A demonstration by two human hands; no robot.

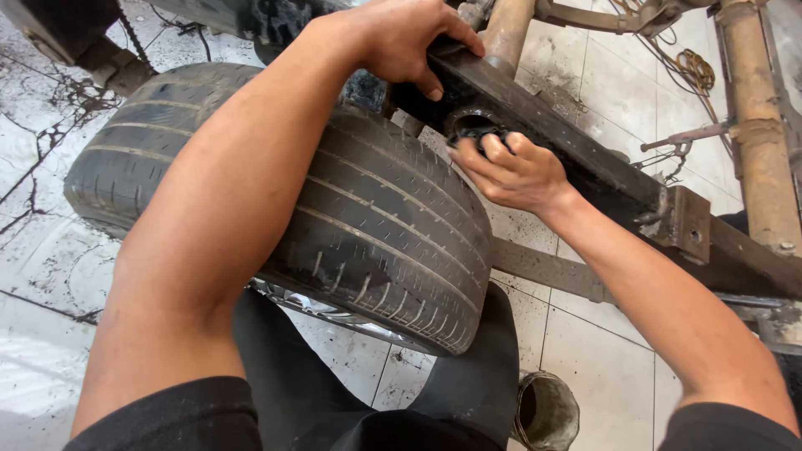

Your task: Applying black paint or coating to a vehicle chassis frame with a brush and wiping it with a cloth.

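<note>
the left hand (401, 38) clamps its grip around the black steel beam (535, 125) above the tyre (368, 209). the right hand (510, 171) pinches a small dark part (476, 135) at the beam's round hole (469, 121). risk: greasy fingers may let the part slip to the tiled floor (585, 334).
</note>
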